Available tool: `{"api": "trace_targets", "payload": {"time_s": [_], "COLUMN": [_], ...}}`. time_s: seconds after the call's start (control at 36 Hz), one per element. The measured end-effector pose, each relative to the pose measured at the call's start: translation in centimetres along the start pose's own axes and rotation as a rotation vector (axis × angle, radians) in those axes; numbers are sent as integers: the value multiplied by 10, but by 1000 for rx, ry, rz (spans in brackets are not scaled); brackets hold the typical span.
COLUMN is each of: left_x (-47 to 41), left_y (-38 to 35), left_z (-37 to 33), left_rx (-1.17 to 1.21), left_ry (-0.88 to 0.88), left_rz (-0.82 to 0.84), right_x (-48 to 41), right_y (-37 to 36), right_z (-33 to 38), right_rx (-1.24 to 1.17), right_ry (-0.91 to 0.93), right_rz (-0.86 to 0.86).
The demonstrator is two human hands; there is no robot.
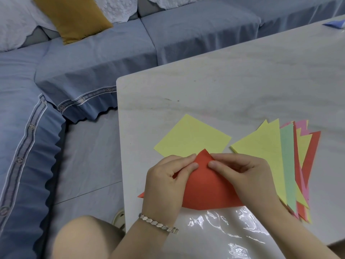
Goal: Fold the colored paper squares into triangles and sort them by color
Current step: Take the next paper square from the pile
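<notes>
A red paper (207,189) lies folded over at the near edge of the white table (233,86), its top corner pointing away from me. My left hand (166,186) and my right hand (244,176) both pinch the paper near that top corner, thumbs on the upper face. Just beyond it lies a flat yellow square (192,137). To the right sits a fanned pile of folded triangles (276,156) in yellow, green, red and pink.
A clear plastic sleeve (224,225) lies on the table in front of me. A blue paper piece (334,23) sits at the far right edge. A blue sofa (93,62) with a mustard cushion (72,17) wraps round the table's left and far sides.
</notes>
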State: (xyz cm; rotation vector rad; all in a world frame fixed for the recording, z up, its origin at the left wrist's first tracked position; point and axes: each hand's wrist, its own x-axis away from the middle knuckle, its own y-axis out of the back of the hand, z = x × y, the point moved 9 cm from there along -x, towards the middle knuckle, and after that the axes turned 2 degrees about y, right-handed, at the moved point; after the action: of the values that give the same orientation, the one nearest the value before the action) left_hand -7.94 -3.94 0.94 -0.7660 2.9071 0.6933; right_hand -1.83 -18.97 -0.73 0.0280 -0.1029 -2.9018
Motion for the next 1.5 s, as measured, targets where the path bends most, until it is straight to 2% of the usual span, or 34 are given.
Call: {"api": "trace_targets", "payload": {"time_s": [0.17, 0.28, 0.39, 0.44, 0.5, 0.56, 0.61, 0.67, 0.72, 0.78, 0.86, 1.06, 1.25, 1.33, 1.44, 1.5], "left_x": [0, -2, -3, -3, -8, -15, -19, -21, -24, -26, -27, -25, -24, -25, -25, -25], "left_y": [1, -3, -17, -17, -11, -4, -8, -14, -16, -16, -14, -14, -13, -14, -13, -13], "left_z": [2, 2, -10, -7, 0, 18, 50, 75, 94, 106, 117, 127, 130, 131, 133, 133], "left_rx": [-2, -7, -157, -213, -165, -24, 145, 202, 136, 41, -84, -186, -187, -184, -174, -174], "left_ry": [24, 80, -76, -101, -23, 158, 369, 495, 525, 519, 525, 496, 491, 491, 493, 493], "left_rz": [-6, 92, 296, 293, 189, 60, -1, -48, -91, -120, -131, -115, -114, -110, -111, -109], "right_x": [-3, -7, -8, -12, -21, -24, -25, -25, -22, -18, -6, 20, -13, -36, -57, -68], "right_y": [0, -8, -21, -24, -22, -24, -38, -57, -76, -82, -69, -36, -33, -33, -42, -41], "right_z": [-1, 1, 7, 7, 16, 28, 17, -9, -45, -70, -84, -105, -107, -92, -98, -98], "right_rx": [21, 98, 288, 389, 561, 720, 792, 877, 969, 1065, 1150, 1281, 1325, 1371, 1380, 1410], "right_ry": [17, 27, 100, 129, 311, 564, 623, 584, 455, 395, 452, 405, 286, 264, 189, 164], "right_rz": [47, 201, 434, 479, 354, 180, 174, 275, 482, 606, 579, 534, 432, 335, 470, 473]}}
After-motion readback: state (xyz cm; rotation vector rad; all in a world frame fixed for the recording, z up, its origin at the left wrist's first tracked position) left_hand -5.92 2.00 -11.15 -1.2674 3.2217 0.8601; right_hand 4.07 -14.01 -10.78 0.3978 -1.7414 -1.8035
